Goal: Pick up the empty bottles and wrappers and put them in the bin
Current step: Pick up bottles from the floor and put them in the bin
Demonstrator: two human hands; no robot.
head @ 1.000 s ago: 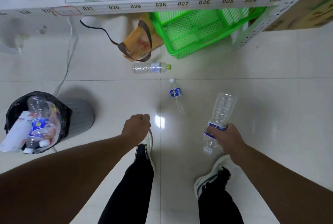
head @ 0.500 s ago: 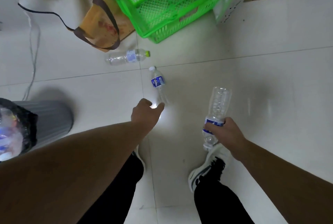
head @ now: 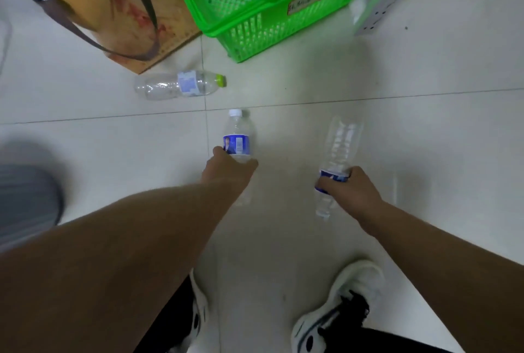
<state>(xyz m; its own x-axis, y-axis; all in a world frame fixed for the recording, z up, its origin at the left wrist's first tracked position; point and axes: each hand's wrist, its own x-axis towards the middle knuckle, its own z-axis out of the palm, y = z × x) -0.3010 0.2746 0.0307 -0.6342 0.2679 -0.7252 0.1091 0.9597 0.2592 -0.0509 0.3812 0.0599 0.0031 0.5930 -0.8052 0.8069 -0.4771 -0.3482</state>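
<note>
1. One clear plastic bottle with a blue label and white cap [head: 237, 137] lies on the pale tiled floor [head: 425, 154], long axis pointing away from the person.
2. Its lower body is closed on by the left hand [head: 229, 168].
3. A second clear bottle [head: 338, 151] is gripped by the right hand [head: 351, 191].

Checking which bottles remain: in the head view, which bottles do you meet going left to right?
green-capped bottle on the floor → white-capped bottle at the left hand → clear bottle in the right hand.
</note>
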